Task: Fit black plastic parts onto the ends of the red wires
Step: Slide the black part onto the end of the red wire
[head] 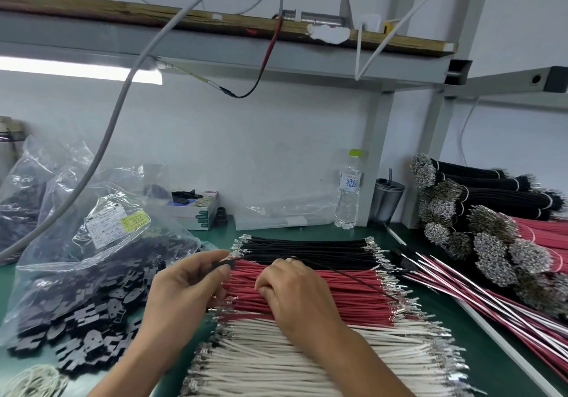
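We see the left hand (184, 276) pinching a black plastic part (222, 263) between thumb and forefinger, a thin black wire (338, 273) running from it out to the right over the red wires (322, 298). The right hand (292, 286) rests curled on the red wires, its fingers bent under; we cannot tell what they hold. The red wires lie mid-bench between black wires (307, 247) behind and white wires (307, 356) at the near edge. A clear bag of black plastic parts (92, 289) sits toward the left edge.
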